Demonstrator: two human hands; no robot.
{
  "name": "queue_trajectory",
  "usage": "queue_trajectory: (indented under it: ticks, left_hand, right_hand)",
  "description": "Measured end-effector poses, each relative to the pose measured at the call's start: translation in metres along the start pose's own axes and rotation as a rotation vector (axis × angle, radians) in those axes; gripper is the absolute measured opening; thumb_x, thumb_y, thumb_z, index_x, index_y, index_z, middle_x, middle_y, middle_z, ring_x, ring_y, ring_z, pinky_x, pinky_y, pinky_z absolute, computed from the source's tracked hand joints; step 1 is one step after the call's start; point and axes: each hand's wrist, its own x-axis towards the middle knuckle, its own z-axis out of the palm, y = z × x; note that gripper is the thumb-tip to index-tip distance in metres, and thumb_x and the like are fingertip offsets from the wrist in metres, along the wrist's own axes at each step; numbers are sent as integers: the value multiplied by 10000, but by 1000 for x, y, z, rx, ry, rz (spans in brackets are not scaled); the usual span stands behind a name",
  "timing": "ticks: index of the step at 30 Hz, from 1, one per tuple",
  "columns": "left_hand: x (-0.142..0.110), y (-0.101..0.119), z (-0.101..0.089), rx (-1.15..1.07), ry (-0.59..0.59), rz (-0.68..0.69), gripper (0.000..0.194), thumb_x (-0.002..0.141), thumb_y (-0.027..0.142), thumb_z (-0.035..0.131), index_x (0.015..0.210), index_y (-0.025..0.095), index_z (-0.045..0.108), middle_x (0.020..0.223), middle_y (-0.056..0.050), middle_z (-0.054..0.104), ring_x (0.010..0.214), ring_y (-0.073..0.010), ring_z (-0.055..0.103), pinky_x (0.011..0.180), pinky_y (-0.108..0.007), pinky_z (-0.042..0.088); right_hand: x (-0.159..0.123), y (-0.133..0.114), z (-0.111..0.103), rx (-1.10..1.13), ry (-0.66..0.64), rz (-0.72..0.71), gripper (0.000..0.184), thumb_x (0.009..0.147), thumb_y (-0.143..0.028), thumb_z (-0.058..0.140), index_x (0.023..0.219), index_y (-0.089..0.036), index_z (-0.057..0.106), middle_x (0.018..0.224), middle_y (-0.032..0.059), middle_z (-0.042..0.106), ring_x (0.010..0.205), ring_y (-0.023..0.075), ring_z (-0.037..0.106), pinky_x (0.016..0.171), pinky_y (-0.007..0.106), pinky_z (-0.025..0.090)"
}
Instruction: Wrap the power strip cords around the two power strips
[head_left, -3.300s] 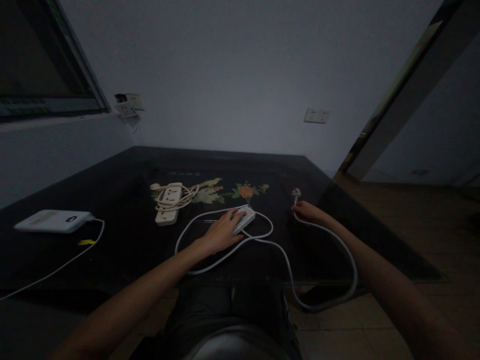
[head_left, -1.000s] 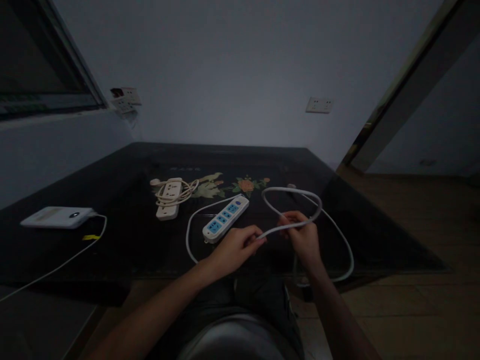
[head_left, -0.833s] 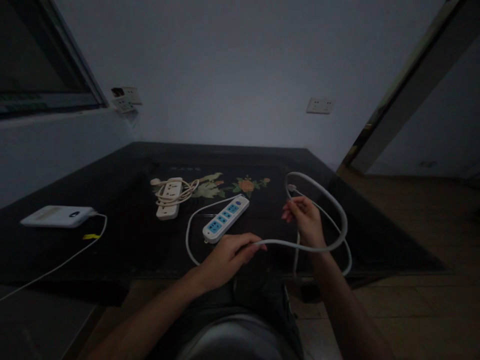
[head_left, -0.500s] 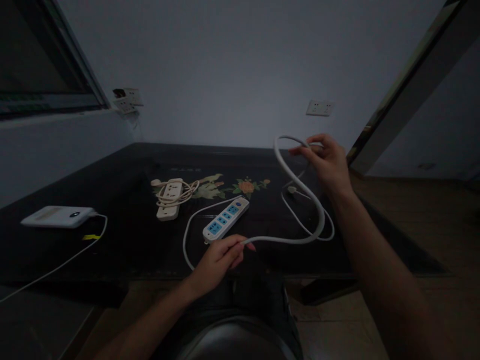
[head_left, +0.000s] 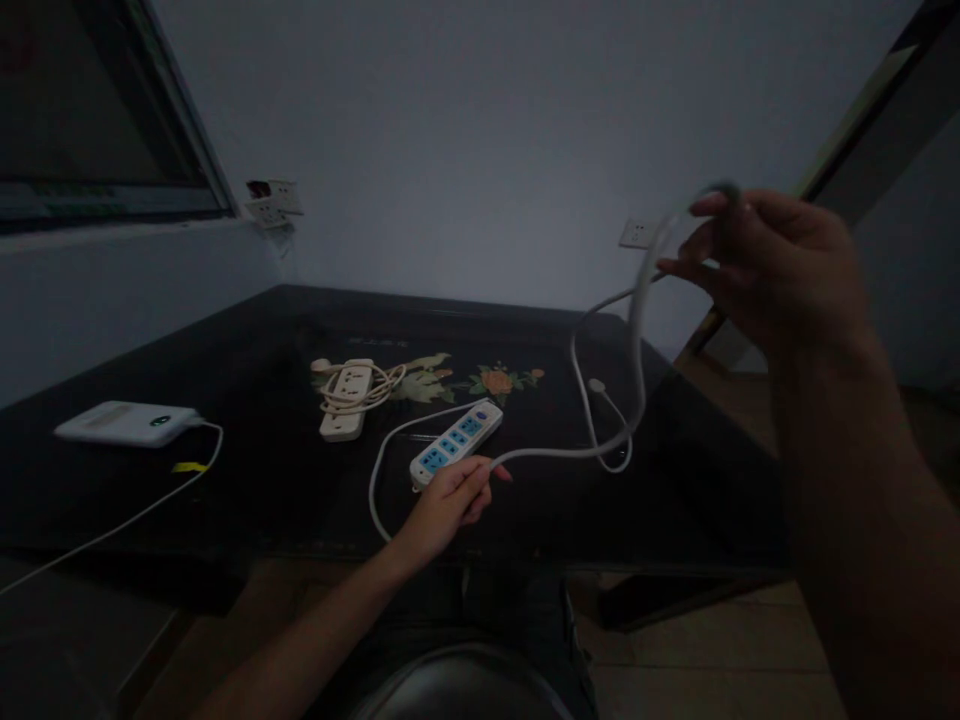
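A white power strip with blue sockets [head_left: 454,445] lies slanted on the dark table. Its white power cord [head_left: 551,454] loops round to my left hand [head_left: 450,500], which pinches it just in front of the strip. From there the cord rises to my right hand [head_left: 772,260], raised high on the right with its fingers closed on it. More cord drops from the right hand to the table, where the plug [head_left: 596,386] lies. Left of the blue-socket strip rests a second, cream power strip [head_left: 346,400] with its own cord wound around it.
A white power bank [head_left: 127,424] with a thin cable [head_left: 150,512] lies at the table's left, near a yellow strip [head_left: 189,467]. Flowers are printed on the black table [head_left: 300,510]. Wall sockets [head_left: 637,233] are behind, at right, with others [head_left: 274,203] at left.
My right hand has moved up, right and closer to the camera, drawing the cord straighter. My left hand has stayed nearly in place, still gripping the cord. The view has shifted slightly.
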Motion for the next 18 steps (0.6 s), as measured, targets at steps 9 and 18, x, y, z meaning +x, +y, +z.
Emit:
queue_trajectory:
  ticks: [9, 18]
  left_hand:
    - [-9, 17, -23, -159, 194, 112, 370, 833, 475, 584, 905, 114, 621, 516, 83, 336, 425, -31, 221, 411, -174, 141]
    - [-28, 52, -43, -317, 441, 323, 228, 869, 354, 588, 864, 128, 614, 491, 96, 305, 377, -3, 211, 407, -149, 155]
  right_hand:
    - [-74, 39, -7, -348, 39, 22, 94, 734, -333, 734, 738, -240, 747, 723, 6, 730, 678, 165, 677, 632, 293, 550]
    - [-127, 104, 1, -664, -96, 30, 139, 822, -307, 638, 794, -202, 726, 842, 64, 702, 800, 202, 660, 742, 320, 515]
